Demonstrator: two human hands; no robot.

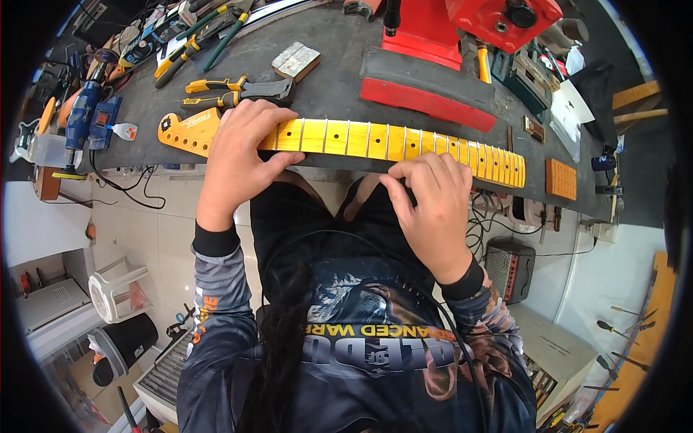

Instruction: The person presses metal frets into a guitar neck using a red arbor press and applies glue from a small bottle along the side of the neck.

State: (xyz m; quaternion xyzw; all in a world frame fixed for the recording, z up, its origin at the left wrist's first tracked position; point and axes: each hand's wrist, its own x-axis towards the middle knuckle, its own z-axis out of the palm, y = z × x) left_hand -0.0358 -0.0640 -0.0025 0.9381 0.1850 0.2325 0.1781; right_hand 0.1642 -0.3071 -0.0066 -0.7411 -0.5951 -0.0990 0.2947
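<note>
A yellow maple guitar neck (328,137) lies fret side up along the bench's front edge, its headstock (189,131) to the left. My left hand (242,159) is closed over it where the headstock meets the fretboard, the thumb along the front edge. At the front edge of the higher frets, my right hand (437,198) has its fingers curled against the neck. Its thumb and index finger are close together, and the bent fingers hide what may be between them. Black dot inlays and metal frets show between the hands.
Yellow-black pliers (249,89) and a small whitish block (296,61) lie behind the neck. A red vise (426,43) stands at the back, a padded red bar (426,90) before it. Left is a blue rotary tool (81,112); right, an orange block with holes (561,179).
</note>
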